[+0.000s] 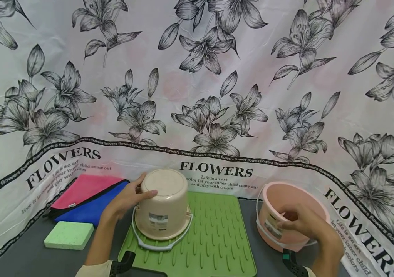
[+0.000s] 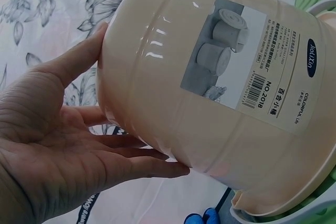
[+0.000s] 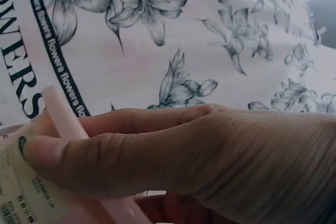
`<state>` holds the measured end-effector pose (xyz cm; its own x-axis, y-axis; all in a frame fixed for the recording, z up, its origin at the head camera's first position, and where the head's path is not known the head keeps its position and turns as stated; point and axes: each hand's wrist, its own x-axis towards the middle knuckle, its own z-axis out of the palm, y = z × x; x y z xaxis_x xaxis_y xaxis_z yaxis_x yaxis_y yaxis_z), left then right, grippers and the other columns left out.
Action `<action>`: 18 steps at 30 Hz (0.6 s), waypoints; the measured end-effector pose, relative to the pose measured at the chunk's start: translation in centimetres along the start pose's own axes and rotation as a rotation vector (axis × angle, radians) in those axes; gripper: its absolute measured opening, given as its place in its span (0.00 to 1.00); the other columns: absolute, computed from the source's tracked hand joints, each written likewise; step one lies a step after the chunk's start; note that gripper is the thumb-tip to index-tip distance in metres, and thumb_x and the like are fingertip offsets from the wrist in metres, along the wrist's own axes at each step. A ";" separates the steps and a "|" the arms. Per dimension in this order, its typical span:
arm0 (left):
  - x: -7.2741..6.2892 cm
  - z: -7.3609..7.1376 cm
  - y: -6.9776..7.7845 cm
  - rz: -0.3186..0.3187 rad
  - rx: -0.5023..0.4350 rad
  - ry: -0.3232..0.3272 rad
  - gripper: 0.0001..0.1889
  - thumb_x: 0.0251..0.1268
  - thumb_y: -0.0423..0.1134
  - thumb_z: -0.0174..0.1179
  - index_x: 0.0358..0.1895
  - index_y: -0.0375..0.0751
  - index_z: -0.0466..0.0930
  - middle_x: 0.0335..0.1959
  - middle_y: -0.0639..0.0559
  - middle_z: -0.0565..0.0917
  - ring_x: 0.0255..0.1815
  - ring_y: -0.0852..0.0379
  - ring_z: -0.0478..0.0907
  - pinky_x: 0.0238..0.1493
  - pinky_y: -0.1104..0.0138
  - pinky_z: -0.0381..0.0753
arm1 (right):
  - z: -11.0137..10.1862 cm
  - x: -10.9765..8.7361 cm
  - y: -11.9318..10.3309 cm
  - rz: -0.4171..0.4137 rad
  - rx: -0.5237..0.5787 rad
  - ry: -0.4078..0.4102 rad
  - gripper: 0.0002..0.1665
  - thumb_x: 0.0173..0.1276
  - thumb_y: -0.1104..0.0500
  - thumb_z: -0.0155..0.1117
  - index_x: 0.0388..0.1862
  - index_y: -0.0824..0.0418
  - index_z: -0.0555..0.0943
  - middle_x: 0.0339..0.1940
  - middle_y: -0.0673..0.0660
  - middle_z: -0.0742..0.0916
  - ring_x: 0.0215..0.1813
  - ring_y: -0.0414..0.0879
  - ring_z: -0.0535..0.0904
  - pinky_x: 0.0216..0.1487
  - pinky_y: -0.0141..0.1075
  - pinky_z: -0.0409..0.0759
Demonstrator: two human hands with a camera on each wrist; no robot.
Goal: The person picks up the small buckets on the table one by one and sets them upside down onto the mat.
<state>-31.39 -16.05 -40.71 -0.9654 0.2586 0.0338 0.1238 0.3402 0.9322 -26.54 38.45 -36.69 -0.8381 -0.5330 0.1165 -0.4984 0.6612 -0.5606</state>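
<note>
A cream bucket (image 1: 162, 207) stands upside down on the green ribbed mat (image 1: 214, 234), its pale handle hanging down in front. My left hand (image 1: 129, 198) grips it near its upturned base, thumb and fingers spread around the side. The left wrist view shows a label (image 2: 252, 66) on the cream bucket's wall. At the right, a pink bucket (image 1: 269, 231) stands upright with its mouth facing up. My right hand (image 1: 300, 219) pinches its near rim, thumb outside over the label and fingers inside. In the right wrist view the thumb presses beside the pink rim (image 3: 63, 111).
Left of the mat lie a light green sponge-like block (image 1: 69, 234) and folded pink and blue cloths (image 1: 89, 192). A white curtain (image 1: 169, 115) printed with flowers hangs behind the dark grey table (image 1: 20, 256).
</note>
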 end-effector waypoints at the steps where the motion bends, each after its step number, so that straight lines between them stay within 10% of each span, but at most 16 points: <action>1: 0.0 0.0 0.1 0.007 0.000 -0.003 0.56 0.72 0.55 0.65 0.87 0.41 0.33 0.82 0.26 0.59 0.82 0.30 0.60 0.73 0.42 0.76 | 0.0 0.0 -0.2 -0.005 0.024 -0.020 0.15 0.69 0.64 0.71 0.52 0.72 0.85 0.42 0.63 0.91 0.42 0.30 0.87 0.42 0.30 0.87; 8: 0.0 0.1 0.3 0.018 0.004 -0.019 0.57 0.71 0.56 0.65 0.86 0.40 0.32 0.82 0.25 0.57 0.83 0.29 0.59 0.73 0.42 0.76 | -0.1 -0.3 -1.6 -0.040 0.013 -0.057 0.18 0.69 0.65 0.71 0.54 0.75 0.83 0.41 0.64 0.92 0.42 0.30 0.86 0.42 0.29 0.86; 18: 0.0 0.0 0.0 -0.006 0.002 -0.004 0.56 0.72 0.55 0.65 0.87 0.43 0.33 0.80 0.25 0.61 0.81 0.32 0.64 0.70 0.45 0.80 | -0.1 -0.3 -3.0 0.125 -0.069 -0.058 0.18 0.66 0.59 0.76 0.49 0.68 0.84 0.36 0.53 0.90 0.36 0.30 0.80 0.36 0.29 0.80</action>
<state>-31.35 -16.08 -40.69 -0.9652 0.2602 0.0272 0.1189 0.3435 0.9316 -24.79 36.67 -34.98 -0.8813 -0.4725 0.0004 -0.4066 0.7580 -0.5100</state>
